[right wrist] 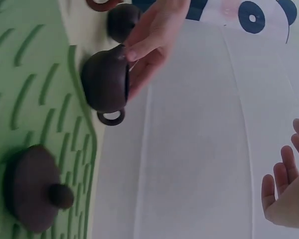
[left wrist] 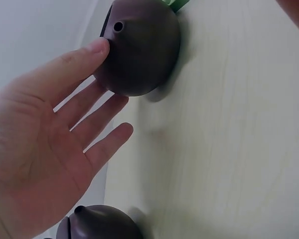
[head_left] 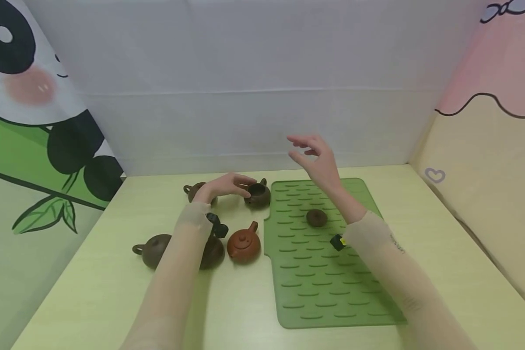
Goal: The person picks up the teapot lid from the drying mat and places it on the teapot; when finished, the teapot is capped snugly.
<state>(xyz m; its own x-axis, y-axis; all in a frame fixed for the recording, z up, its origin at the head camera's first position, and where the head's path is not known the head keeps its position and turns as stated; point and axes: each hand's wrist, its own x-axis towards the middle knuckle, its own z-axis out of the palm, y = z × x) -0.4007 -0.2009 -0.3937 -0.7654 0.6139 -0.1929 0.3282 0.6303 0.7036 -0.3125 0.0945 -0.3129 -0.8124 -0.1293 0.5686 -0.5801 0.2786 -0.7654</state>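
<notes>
A dark brown teapot without its lid stands at the back, at the left edge of the green mat. My left hand holds it by the spout side, the thumb on the outside near the spout and the index finger partly hidden behind the pot. Its round lid, knob up, lies on the mat. Above the far end of the mat my right hand is raised, its fingers apart and loosely bent, with nothing in them.
Behind my left wrist stands another dark teapot. Nearer, a reddish teapot with its lid on is beside the mat. Two more dark pots, one a teapot, the other a round pot, are partly covered by my left arm. A white wall closes the back.
</notes>
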